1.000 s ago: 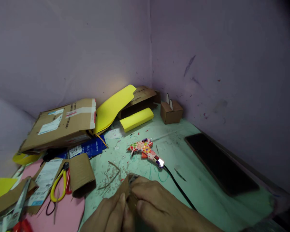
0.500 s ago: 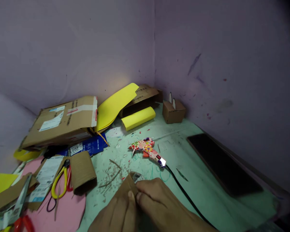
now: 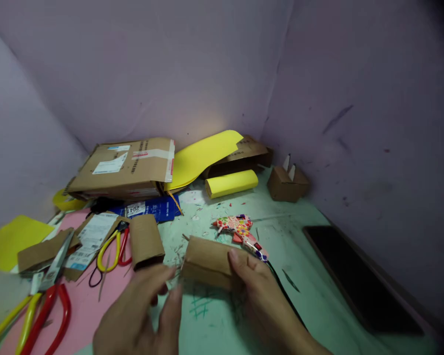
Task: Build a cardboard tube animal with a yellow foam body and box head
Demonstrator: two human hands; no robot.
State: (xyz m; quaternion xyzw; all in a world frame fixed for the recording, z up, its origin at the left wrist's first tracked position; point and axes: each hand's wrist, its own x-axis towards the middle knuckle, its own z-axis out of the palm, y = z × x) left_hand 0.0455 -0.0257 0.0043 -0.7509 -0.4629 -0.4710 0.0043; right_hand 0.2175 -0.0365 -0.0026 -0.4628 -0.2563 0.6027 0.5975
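Note:
My right hand (image 3: pixel 261 291) grips a folded piece of brown cardboard (image 3: pixel 207 260) by its right end and holds it just above the green table top (image 3: pixel 318 256). My left hand (image 3: pixel 142 313) hovers close to the cardboard's left end with its fingers loosely apart, and nothing shows in them. A flower-patterned glue gun (image 3: pixel 240 230) lies on the table just behind the cardboard, its black cord running past my right wrist.
A curled cardboard piece (image 3: pixel 145 240) and yellow-and-red scissors (image 3: pixel 113 246) lie at left on a pink sheet (image 3: pixel 96 305). More scissors (image 3: pixel 40 315) sit at the lower left. Shipping box (image 3: pixel 128 165), yellow paper roll (image 3: pixel 231 183), small brown box (image 3: pixel 286 183) at back; dark slab (image 3: pixel 355 276) at right.
The cardboard piece has been lifted and turned flat towards me. My left hand has let go of it and drawn back to the left. The view has swung left and down.

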